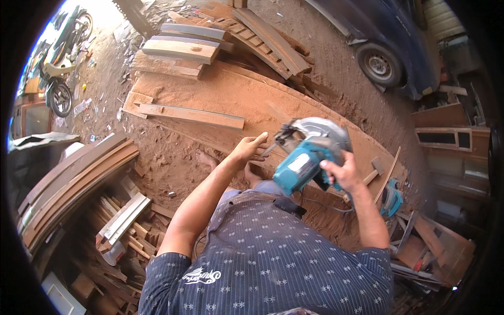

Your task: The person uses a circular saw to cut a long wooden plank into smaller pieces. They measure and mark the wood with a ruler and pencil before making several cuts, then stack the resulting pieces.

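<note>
Nearest the camera is the person's blue patterned shirt (273, 257), w/ both forearms reaching forward from it. Right hand (344, 170) has its grip closed round the rear handle of a teal circular saw (304, 157), holding it up off the wood; the saw's body runs lower-left to upper-right, w/ the grey metal blade guard (320, 128) at the far end, smooth and curved. Left hand (251, 148) is loosely open, fingers stretched toward the saw's front, at or just beside a small metal part near the guard; can't tell if it's touching. So the saw lies right of the left hand and is carried by the right one, i.e. right hand is the nearer. A dark cord (325, 206) trails below the saw. Under both hands lies a big sheet of reddish board (220, 100), flat, matte, dusted w/ sawdust, its long axis going upper-left to lower-right. A narrow plank (191, 115) rests on it, farther out. A hammer (374, 170) and a second teal tool (391, 199) sit near the right edge. Left: curved stacked boards (79, 178). Far: rough plank pile (184, 50), motorbike (58, 68), dark blue vehicle (399, 47) on a dirt floor.
</note>
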The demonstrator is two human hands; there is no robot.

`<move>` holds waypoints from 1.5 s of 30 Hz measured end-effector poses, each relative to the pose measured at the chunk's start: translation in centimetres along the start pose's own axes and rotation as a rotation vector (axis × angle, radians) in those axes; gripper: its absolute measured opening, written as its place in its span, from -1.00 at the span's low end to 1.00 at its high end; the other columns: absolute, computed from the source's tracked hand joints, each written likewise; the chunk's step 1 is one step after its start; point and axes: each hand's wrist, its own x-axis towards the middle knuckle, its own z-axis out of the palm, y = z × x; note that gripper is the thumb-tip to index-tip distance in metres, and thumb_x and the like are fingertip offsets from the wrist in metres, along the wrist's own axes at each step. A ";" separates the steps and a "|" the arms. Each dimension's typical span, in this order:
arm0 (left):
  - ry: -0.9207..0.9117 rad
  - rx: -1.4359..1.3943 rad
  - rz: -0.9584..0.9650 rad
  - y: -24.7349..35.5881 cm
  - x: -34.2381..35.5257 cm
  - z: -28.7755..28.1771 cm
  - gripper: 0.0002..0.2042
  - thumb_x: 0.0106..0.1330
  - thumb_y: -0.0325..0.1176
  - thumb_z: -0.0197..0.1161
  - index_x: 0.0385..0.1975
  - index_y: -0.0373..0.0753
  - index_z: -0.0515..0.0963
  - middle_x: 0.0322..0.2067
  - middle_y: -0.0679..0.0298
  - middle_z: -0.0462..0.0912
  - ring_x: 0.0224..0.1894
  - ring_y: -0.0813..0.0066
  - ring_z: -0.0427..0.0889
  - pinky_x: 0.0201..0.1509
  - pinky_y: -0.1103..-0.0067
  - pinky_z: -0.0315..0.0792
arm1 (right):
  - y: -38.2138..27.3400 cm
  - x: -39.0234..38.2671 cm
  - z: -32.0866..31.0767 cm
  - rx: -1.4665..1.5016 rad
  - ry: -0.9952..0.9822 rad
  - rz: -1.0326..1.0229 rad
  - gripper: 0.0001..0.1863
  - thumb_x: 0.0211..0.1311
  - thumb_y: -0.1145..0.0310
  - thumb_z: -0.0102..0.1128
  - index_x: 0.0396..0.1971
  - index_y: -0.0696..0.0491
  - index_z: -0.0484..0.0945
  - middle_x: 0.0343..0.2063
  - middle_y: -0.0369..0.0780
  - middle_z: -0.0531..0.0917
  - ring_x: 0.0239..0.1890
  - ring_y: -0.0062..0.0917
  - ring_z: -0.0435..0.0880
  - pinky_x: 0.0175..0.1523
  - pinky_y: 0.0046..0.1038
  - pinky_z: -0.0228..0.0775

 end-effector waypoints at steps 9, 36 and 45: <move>0.305 0.157 0.108 -2.3 3.0 -1.4 -0.24 0.25 0.16 0.40 0.14 -0.48 0.45 -0.17 0.14 0.65 -0.37 0.52 0.59 -0.34 0.60 0.51 | 5.0 4.4 2.9 -0.254 -0.218 -0.218 -0.52 0.19 0.26 0.39 0.00 0.27 0.57 -0.23 -0.11 0.72 -0.11 -0.45 0.65 0.05 -0.37 0.47; 0.658 -0.042 0.176 -5.5 5.9 -8.2 -0.55 0.31 -0.25 0.29 0.12 -0.37 0.46 -0.30 0.17 0.68 -0.51 0.50 0.62 -0.49 0.58 0.47 | 7.3 15.2 8.9 -0.543 -0.342 -0.508 -0.66 0.04 0.30 0.42 -0.19 0.12 0.61 -0.32 -0.01 0.72 -0.25 -0.14 0.73 -0.14 -0.24 0.53; 0.657 -0.029 0.148 -4.9 4.8 -11.7 -0.53 0.34 -0.17 0.28 0.14 -0.35 0.46 -0.27 0.20 0.68 -0.47 0.49 0.63 -0.47 0.56 0.49 | 6.0 16.5 12.0 -0.578 -0.355 -0.520 -0.69 0.09 0.30 0.40 -0.20 0.14 0.62 -0.34 -0.05 0.73 -0.29 -0.30 0.73 -0.14 -0.31 0.53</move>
